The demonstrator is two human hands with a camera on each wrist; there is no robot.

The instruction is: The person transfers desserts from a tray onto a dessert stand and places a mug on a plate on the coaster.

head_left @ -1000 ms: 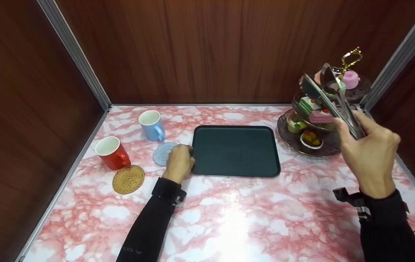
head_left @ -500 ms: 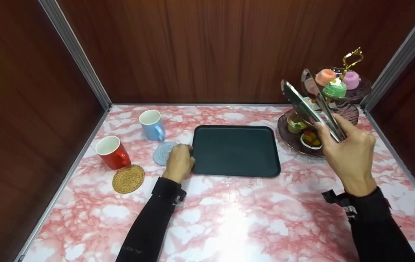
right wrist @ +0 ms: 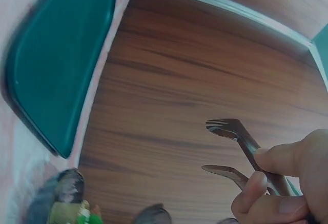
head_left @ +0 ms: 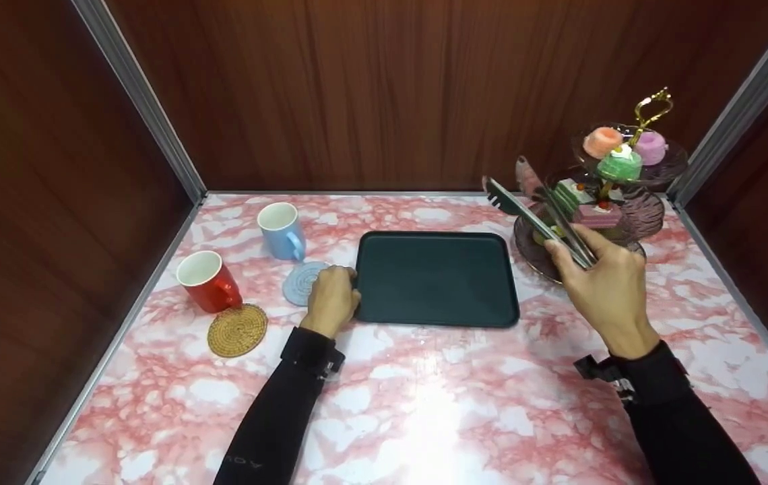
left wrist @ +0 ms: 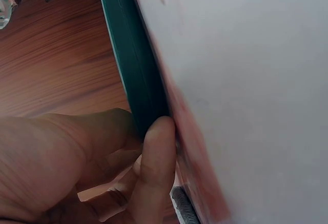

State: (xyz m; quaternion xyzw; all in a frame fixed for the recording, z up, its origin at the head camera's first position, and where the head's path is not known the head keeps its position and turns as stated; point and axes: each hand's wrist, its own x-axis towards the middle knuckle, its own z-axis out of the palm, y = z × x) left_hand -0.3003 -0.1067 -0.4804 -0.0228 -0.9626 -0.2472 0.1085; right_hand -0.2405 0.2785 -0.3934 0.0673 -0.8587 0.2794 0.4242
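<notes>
Silver metal tongs (head_left: 537, 225) are held aloft in the right hand (head_left: 605, 288) in the head view, to the right of a dark green rectangular tray (head_left: 436, 279). Their long axis is slanted from the grip away from the person and leftward, so that their tips are seen past the tray's far right corner; these tips are spread, and nothing is seen between them. The tray's own long axis is laid from left to right on the pink-and-white marbled table (head_left: 492, 404), with its right short side nearer to the right hand. Its left short side is gripped by the curled left hand (head_left: 332, 302), so the tray is flanked by both hands. To the right of the tray, a tiered glass stand with a gold handle (head_left: 647, 210) is partly covered by the tongs and the right hand, with small coloured cakes set on its plates. To the left, a light blue mug (head_left: 283, 239) and a red mug (head_left: 212, 286) are placed upright. In the left wrist view, the tray's edge is pinched near one end by the fingers of the left hand. In the right wrist view, the tongs are grasped by thumb and fingers, their two tips parted with nothing visible between them, and the tray is seen well apart from them.
</notes>
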